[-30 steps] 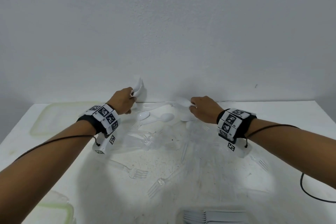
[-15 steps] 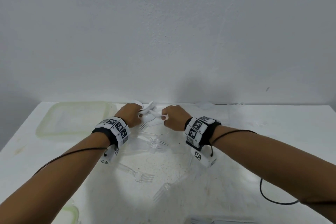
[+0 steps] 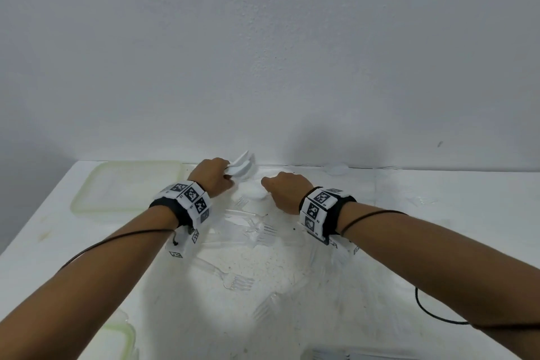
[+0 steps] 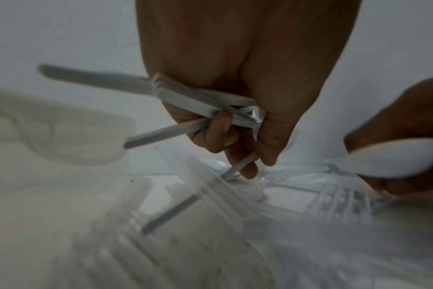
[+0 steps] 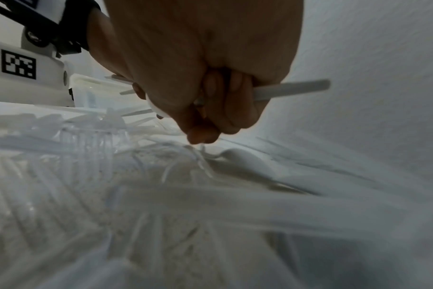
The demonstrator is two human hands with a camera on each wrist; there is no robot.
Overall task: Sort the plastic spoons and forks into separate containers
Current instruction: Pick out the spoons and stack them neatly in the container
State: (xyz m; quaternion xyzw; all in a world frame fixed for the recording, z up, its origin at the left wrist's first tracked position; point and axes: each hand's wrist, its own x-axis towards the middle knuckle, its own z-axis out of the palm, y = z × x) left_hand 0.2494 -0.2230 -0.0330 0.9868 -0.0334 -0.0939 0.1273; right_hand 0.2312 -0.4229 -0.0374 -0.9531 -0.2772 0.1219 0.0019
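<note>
My left hand (image 3: 214, 177) grips a bundle of white plastic spoons (image 3: 243, 166) near the wall; their handles (image 4: 198, 97) cross my palm in the left wrist view. My right hand (image 3: 285, 188) is curled round one white spoon (image 3: 255, 192), its bowl (image 4: 393, 159) toward the left hand and its handle (image 5: 292, 89) sticking out to the side. Clear plastic forks (image 3: 260, 229) lie scattered on the white table (image 3: 438, 242) below both hands. Another white spoon (image 3: 336, 169) lies by the wall at the back.
A clear container (image 3: 125, 184) with a greenish rim sits at the back left. A second greenish-rimmed container (image 3: 117, 339) is at the near left corner. A tray of forks (image 3: 330, 355) shows at the bottom edge. A black cable (image 3: 432, 313) trails near the right arm.
The right hand moved left from the back middle and now holds a white spoon beside the left hand. The left hand keeps its spoon bundle, which dipped and then rose again.
</note>
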